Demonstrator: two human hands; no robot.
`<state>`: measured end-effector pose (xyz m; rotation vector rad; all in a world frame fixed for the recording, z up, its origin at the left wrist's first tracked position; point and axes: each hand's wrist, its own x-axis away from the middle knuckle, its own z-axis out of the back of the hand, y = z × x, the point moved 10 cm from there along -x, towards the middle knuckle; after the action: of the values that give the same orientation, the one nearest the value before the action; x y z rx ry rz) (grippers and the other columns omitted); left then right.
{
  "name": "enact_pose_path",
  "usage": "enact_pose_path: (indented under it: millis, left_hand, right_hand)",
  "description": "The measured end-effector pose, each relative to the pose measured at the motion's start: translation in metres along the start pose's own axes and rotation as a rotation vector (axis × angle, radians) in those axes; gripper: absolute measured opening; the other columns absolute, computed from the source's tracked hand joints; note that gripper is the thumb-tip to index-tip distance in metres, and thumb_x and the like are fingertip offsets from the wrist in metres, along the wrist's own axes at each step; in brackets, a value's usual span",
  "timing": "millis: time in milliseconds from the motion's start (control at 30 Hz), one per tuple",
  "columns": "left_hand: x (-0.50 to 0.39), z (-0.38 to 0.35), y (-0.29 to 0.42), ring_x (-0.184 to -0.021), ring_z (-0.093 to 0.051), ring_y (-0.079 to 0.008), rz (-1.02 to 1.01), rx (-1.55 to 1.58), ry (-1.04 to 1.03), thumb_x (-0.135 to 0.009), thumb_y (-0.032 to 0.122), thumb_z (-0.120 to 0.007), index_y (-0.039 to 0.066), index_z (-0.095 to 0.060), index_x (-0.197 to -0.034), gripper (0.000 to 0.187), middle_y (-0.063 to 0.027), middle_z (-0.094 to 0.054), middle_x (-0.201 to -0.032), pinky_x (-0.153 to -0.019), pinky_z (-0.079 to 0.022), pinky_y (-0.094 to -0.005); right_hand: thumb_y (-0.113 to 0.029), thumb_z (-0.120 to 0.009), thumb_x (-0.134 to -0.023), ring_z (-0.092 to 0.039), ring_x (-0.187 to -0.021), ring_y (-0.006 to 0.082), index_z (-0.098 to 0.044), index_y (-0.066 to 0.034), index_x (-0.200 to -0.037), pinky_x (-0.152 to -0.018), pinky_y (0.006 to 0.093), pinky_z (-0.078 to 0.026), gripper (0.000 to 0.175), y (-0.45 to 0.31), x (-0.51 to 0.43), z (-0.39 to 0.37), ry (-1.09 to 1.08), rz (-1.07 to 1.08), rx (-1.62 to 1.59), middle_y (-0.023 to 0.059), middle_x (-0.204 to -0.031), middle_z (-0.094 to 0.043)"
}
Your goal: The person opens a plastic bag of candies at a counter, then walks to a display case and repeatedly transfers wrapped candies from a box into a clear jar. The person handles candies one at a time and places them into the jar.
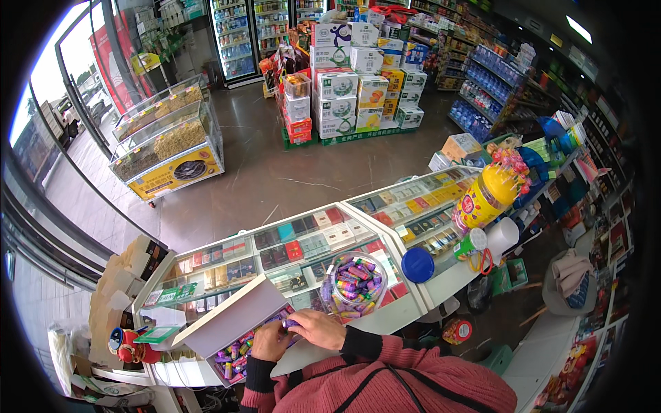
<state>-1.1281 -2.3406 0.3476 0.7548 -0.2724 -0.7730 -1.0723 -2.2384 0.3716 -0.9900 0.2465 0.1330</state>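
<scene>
My right hand (321, 329) pinches a small purple-wrapped piece of candy (290, 323) between thumb and fingers. Close beside it, my left hand (268, 342) has its fingers curled; whether they grip anything is hidden. Both hands are over an open cardboard box (235, 315), whose pale flap stands up on the far side. Many similar wrapped candies (235, 356) in purple, red and yellow fill the box. To the right of my hands, a clear round plastic jar (381, 289) stands uncovered, with more of these candies (356, 279) inside.
The glass display counter (273, 227) holds rows of small packs. A blue round lid (418, 265) lies right of the jar. Beyond it are a green-and-white canister (471, 243), red-handled scissors (485, 262) and a yellow lollipop tub (483, 196). A red figurine (131, 351) stands left.
</scene>
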Motion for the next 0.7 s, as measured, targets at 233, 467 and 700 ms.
enact_pose_path:
  millis: [233,467,700]
  left_hand:
    - [0.025,0.061,0.025,-0.068,-0.071,-0.0201,0.145,0.130,0.161,-0.073,0.002,-0.082,-0.003,-0.070,-0.092,0.022,-0.0137,-0.072,-0.080,-0.064,-0.055,-0.0301]
    - [0.035,0.064,0.040,-0.071,-0.072,-0.0216,0.156,0.303,0.286,-0.076,0.003,-0.080,-0.003,-0.071,-0.097,0.024,-0.0131,-0.072,-0.081,-0.069,-0.057,-0.0297]
    - [0.049,0.049,0.016,-0.097,-0.062,-0.0336,0.081,-0.081,0.236,-0.069,0.008,-0.083,0.002,-0.069,-0.105,0.039,-0.0140,-0.066,-0.101,-0.089,-0.050,-0.0425]
  right_hand:
    - [-0.017,-0.064,-0.096,-0.065,-0.097,0.0384,-0.060,-0.0008,-0.120,-0.080,0.0439,-0.053,0.029,-0.010,-0.002,-0.007,-0.056,0.011,-0.135,0.0181,-0.107,-0.066]
    - [-0.017,-0.065,-0.097,-0.068,-0.085,0.0310,-0.061,-0.0021,-0.121,-0.072,0.0371,-0.053,0.029,-0.021,-0.004,-0.001,-0.340,-0.180,-0.437,0.0147,-0.104,-0.066]
    - [-0.011,-0.071,-0.090,-0.063,-0.089,0.0319,-0.062,-0.0028,-0.117,-0.077,0.0383,-0.051,0.030,-0.057,0.004,0.138,0.231,0.058,0.114,0.0124,-0.099,-0.061]
